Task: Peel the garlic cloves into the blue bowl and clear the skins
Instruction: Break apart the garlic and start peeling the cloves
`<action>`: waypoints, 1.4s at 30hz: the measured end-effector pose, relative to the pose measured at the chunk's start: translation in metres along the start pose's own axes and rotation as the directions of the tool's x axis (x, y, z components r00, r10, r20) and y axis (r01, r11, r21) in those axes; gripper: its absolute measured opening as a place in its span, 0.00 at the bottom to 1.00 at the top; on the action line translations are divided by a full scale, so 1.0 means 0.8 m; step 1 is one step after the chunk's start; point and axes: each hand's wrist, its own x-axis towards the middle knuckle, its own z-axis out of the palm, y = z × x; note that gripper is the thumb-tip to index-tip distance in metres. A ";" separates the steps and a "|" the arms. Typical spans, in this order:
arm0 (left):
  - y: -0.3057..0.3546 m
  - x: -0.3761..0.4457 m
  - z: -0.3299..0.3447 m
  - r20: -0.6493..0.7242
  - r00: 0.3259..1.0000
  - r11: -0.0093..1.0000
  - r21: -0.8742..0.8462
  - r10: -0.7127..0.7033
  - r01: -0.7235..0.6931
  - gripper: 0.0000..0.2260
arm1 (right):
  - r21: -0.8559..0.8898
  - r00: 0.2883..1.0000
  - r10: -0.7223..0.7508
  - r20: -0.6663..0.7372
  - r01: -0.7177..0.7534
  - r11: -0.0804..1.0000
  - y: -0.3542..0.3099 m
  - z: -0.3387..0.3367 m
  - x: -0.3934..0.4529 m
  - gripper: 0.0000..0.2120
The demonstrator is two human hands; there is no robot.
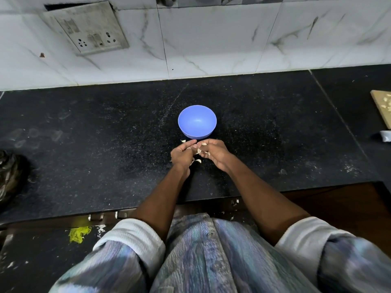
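Observation:
The blue bowl (pixel 197 121) stands on the black counter (pixel 105 134), and its inside looks bare. Just in front of it my left hand (pixel 182 154) and my right hand (pixel 213 152) meet, fingers curled around pale garlic cloves (pixel 199 150) held between them. More garlic shows under my right fingers. Loose cloves or skins (pixel 197 161) lie on the counter below my hands, and one skin (pixel 182 141) lies by the bowl's near left side.
A wooden board (pixel 382 106) with garlic bits sits at the right edge, with a grey object (pixel 385 136) below it. A dark plastic bag (pixel 10 174) lies at the far left. The tiled wall with a socket plate (pixel 88 28) stands behind the counter.

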 end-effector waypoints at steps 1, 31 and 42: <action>0.000 -0.001 0.000 0.004 1.000 1.000 -0.013 -0.006 0.006 0.12 | 0.012 1.000 -0.008 0.011 0.008 1.000 0.000 -0.001 -0.002 0.09; 0.003 -0.004 0.001 0.053 0.998 0.992 0.122 -0.043 0.037 0.04 | -0.198 0.994 -0.076 -0.077 0.059 0.978 -0.005 -0.014 -0.015 0.22; 0.015 0.011 -0.013 -0.086 0.996 0.999 -0.033 0.004 -0.006 0.13 | 0.079 0.997 0.023 -0.068 -0.017 0.997 -0.001 -0.017 -0.004 0.08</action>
